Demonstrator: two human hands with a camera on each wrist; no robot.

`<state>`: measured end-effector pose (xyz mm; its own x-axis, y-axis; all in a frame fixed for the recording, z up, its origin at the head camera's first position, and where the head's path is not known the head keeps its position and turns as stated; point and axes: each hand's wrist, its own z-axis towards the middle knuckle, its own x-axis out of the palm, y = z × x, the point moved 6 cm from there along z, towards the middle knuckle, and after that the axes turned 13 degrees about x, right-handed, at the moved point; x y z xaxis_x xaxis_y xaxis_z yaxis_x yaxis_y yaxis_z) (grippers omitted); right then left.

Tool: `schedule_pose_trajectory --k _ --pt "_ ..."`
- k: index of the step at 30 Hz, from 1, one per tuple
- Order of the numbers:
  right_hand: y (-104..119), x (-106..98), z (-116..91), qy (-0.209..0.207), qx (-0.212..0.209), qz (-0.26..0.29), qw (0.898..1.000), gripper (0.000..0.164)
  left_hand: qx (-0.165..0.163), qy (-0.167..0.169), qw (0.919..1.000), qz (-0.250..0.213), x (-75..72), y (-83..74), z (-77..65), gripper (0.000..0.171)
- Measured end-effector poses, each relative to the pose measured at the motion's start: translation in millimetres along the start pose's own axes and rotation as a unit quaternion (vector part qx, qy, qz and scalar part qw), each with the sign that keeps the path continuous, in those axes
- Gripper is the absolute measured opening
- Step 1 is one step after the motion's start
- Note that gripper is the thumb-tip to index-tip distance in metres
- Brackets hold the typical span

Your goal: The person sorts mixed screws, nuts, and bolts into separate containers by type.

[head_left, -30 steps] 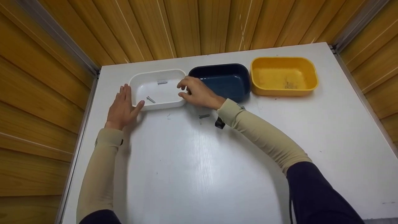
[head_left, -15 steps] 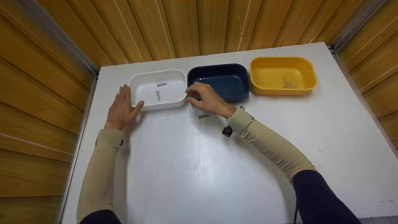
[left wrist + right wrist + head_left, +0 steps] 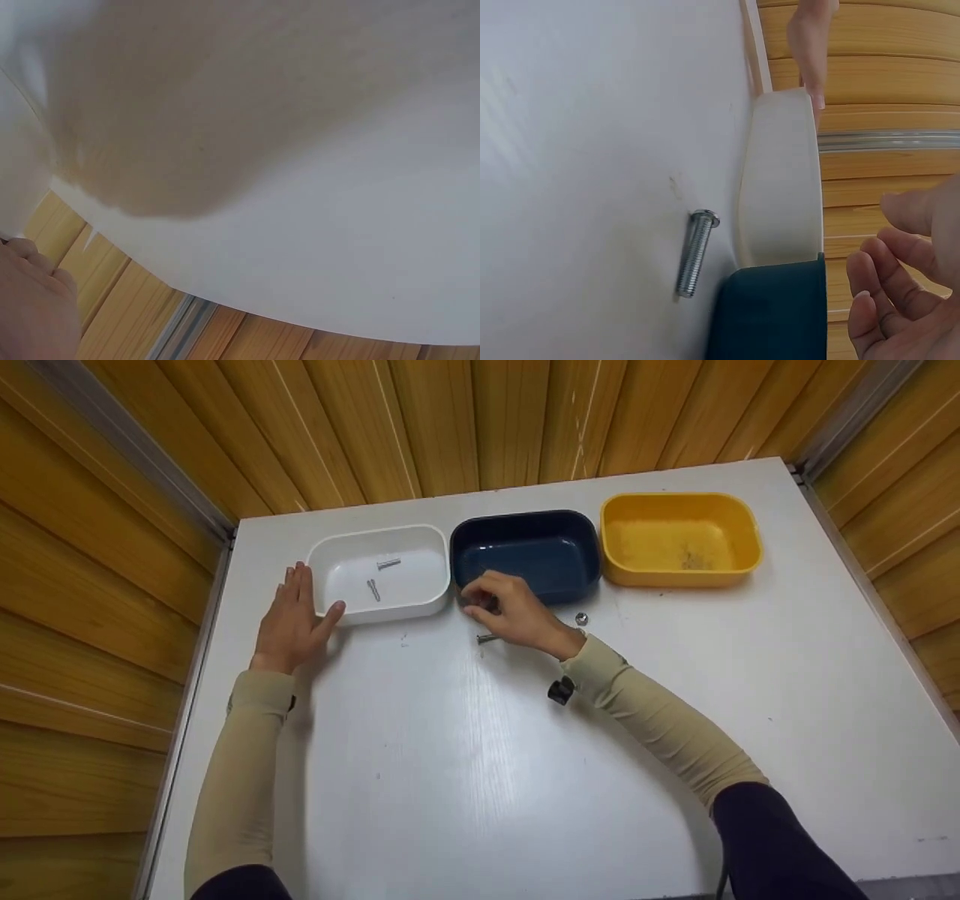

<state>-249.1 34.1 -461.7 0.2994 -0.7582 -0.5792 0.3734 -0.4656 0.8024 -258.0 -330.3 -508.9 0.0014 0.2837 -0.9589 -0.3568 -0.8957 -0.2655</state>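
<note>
My left hand (image 3: pixel 289 622) rests along the left end of the white bin (image 3: pixel 390 613), its fingers straight and the thumb over the front rim. Two bolts lie apart inside that bin: one bolt (image 3: pixel 388 563) farther back, another bolt (image 3: pixel 373 589) nearer the front. Over the front left corner of the dark blue bin (image 3: pixel 525 515) is my right hand (image 3: pixel 514 611), fingers loosely bent. The right wrist view shows a gap between its thumb and fingers, holding nothing. A third bolt (image 3: pixel 695 253) lies on the table in front of the bins, partly covered by this hand in the head view.
A silver nut (image 3: pixel 582 619) sits on the table in front of the blue bin. To the right stands a yellow bin (image 3: pixel 679 578) with dark marks on its floor. Wood-look panels (image 3: pixel 442 427) rise behind and beside the white table (image 3: pixel 450 780).
My right hand has drawn back from the white bin's right end toward the blue bin's front. The two bolts in the white bin have shifted. The nut has come into view; my left hand stays.
</note>
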Motion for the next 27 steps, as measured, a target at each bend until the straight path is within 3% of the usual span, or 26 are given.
schedule_pose_trajectory --k 9,27 --pt "-20.5 7.0 -12.7 0.01 0.034 0.006 0.999 0.025 -0.006 -0.002 1.0 0.002 -0.6 -0.3 0.1 0.105" --pt "-39.8 19.5 -25.8 0.05 0.039 -0.026 0.998 0.025 -0.001 -0.004 1.0 -0.001 -2.4 -2.6 -0.9 0.103"
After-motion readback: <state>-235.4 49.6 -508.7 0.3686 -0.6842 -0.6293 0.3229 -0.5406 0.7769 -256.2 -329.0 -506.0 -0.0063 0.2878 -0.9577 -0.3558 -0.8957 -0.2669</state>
